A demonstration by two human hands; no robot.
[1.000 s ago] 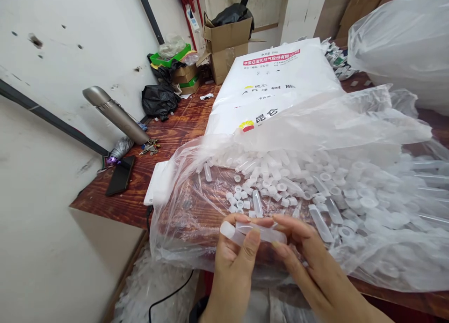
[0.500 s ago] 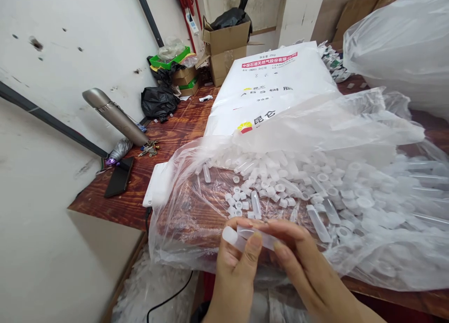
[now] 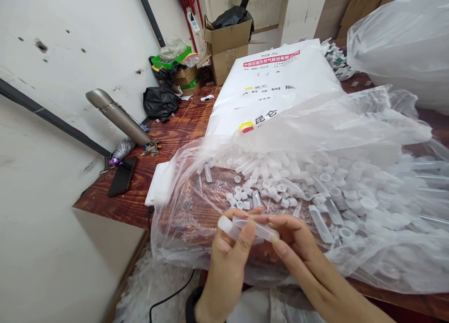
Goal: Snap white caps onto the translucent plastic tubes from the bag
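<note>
Tube (image 3: 257,229), clear plastic, held over the near edge of the surface between both hands, left hand (image 3: 228,253) fingers closed on its capped end, right hand (image 3: 298,253) fingers pinching the other; heap of loose caps (image 3: 280,187) in the bag (image 3: 351,126) looks barely touched.

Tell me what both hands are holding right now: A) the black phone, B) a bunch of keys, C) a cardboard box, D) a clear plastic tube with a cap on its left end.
D: the left hand and right hand pinch a clear plastic tube between them, a translucent cap on its left end, above the open plastic bag; the keys and phone lie apart on the wooden table.
</note>
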